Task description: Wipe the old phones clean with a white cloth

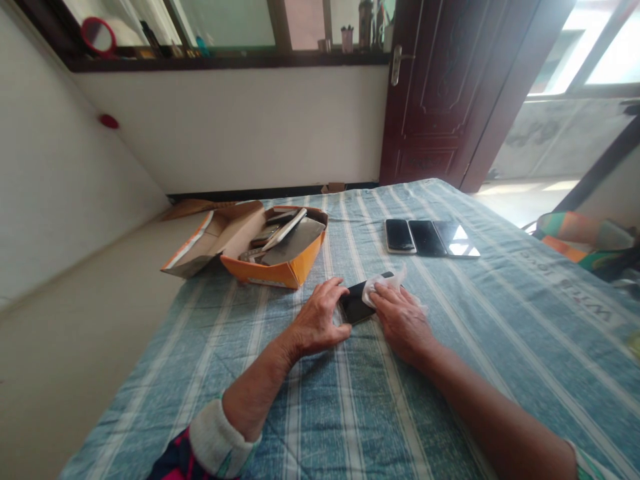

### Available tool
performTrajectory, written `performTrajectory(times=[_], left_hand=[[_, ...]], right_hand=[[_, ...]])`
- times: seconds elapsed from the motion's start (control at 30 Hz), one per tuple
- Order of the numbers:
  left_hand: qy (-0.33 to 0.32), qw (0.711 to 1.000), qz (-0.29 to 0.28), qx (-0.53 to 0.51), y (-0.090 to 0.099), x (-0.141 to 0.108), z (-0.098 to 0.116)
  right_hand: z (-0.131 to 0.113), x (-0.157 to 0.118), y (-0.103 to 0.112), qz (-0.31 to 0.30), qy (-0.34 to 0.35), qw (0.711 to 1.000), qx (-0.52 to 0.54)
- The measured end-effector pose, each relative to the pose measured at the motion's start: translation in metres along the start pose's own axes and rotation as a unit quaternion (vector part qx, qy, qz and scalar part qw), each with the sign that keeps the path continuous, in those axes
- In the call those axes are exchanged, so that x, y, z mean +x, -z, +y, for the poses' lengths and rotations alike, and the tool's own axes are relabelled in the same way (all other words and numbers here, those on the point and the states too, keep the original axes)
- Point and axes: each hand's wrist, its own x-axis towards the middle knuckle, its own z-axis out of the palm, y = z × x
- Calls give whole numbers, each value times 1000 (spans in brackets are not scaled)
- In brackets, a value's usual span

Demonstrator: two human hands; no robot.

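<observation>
A dark smartphone lies flat on the striped blue cloth in front of me. My left hand grips its left end, thumb along the near edge and fingers at the far side. With my right hand I press a crumpled white tissue against the right part of the screen; the tissue sticks out beyond my fingers. Part of the phone is hidden under the tissue and hand.
An orange cardboard box with its lid folded open holds several phones and flat devices. To the right lie a phone, a second phone and a shiny one side by side. A brown door stands behind.
</observation>
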Motion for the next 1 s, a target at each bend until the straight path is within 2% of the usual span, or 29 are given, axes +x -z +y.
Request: performTrajectory(times=[0.6, 1.0], left_hand=[[-34, 999, 26, 8, -1, 0, 3], [-31, 999, 26, 15, 0, 0, 7]], right_hand=[[1, -1, -1, 2, 9, 1000, -11], [0, -1, 0, 10, 12, 1000, -13]])
